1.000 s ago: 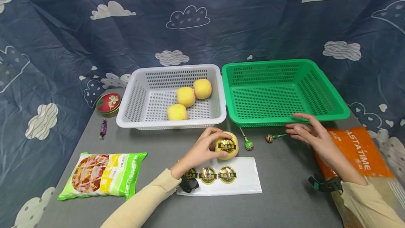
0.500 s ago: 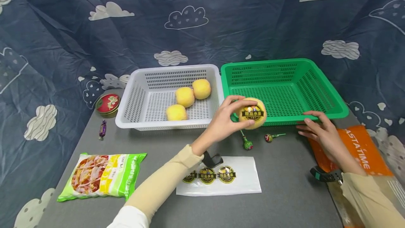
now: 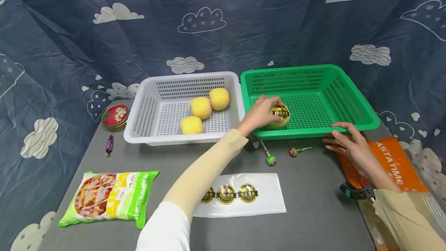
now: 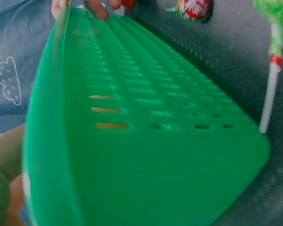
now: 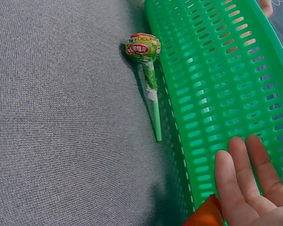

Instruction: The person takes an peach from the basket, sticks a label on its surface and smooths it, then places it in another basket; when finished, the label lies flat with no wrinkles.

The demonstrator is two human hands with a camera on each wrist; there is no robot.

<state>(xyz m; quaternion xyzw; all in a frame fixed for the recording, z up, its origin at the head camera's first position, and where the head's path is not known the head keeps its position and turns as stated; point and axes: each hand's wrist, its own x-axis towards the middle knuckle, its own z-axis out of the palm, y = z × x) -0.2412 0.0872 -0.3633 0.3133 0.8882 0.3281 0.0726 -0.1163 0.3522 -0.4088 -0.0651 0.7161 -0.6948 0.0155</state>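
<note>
Inside the green basket (image 3: 306, 106), near its front left corner, my left hand (image 3: 259, 113) grips a yellow apple (image 3: 281, 117) that bears a black-and-gold sticker. In the left wrist view the basket wall hides most of that hand and the apple, with pale yellow showing through the slots. My right hand (image 3: 353, 144) is at the basket's front right rim, its fingers (image 5: 243, 165) stretched against the slotted wall and nothing in its grasp. Three more yellow apples (image 3: 201, 107) lie in the white basket (image 3: 170, 117) to the left.
A white sheet (image 3: 268, 195) with several round stickers lies at front centre. Two lollipops (image 3: 271, 160) lie before the green basket. At left are a green food bag (image 3: 108, 197), a purple candy (image 3: 109, 145) and a round tin (image 3: 115, 117). An orange package (image 3: 393, 162) lies under the right arm.
My left hand has carried the stickered apple from beside the sticker sheet up, over the front rim and down into the green basket. My right hand has shifted slightly to the right along the rim.
</note>
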